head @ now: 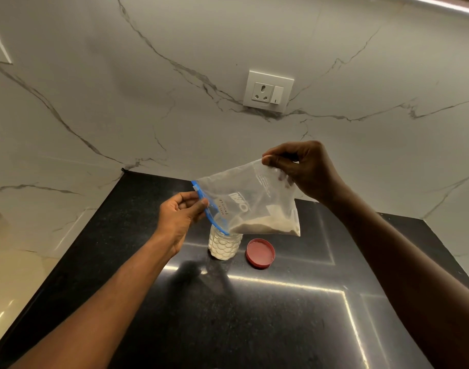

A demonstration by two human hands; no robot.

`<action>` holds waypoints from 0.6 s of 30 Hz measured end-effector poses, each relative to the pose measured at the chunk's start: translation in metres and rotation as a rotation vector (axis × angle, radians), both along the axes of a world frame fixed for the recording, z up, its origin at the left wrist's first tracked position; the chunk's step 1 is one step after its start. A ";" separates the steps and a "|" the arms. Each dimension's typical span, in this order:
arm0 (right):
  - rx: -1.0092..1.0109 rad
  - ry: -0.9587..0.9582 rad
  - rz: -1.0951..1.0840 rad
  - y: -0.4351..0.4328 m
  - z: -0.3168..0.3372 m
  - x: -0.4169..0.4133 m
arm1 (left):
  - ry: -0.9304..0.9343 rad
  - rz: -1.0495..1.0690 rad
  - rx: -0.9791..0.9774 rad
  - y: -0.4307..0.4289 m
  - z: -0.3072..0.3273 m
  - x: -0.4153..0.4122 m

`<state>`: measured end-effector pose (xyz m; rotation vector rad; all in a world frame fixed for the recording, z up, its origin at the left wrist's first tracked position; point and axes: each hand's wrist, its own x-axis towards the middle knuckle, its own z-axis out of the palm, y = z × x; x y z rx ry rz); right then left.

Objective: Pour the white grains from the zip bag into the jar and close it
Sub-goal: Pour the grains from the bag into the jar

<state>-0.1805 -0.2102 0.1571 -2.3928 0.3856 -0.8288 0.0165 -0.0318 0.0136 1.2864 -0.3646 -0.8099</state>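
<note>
Head view | left hand (pixel 178 218) pinches the blue zip edge of the zip bag (pixel 250 202), right hand (pixel 305 169) pinches its raised far corner | bag slopes down-left, mouth over the jar (pixel 224 246) | white grains (pixel 265 226) pooled low | red lid (pixel 260 253) just beside the jar.

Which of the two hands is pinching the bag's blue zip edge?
The left hand, low by the ribbed glass jar; the right hand holds the clear plastic zip bag's raised bottom corner.

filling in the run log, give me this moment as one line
phase: pouring | left hand: pinches zip bag at blue zip | right hand: lifts bag corner | jar: part full, open | red lid: off, beside jar
</note>
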 end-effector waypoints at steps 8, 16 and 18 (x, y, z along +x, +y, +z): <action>-0.055 0.021 -0.001 0.006 0.008 0.004 | -0.023 -0.016 0.020 -0.002 0.003 0.001; -0.117 0.031 -0.012 0.010 0.012 0.007 | -0.044 -0.029 0.026 -0.004 0.002 0.001; -0.122 0.034 -0.007 0.009 0.014 0.006 | -0.042 -0.030 0.024 -0.004 0.002 0.001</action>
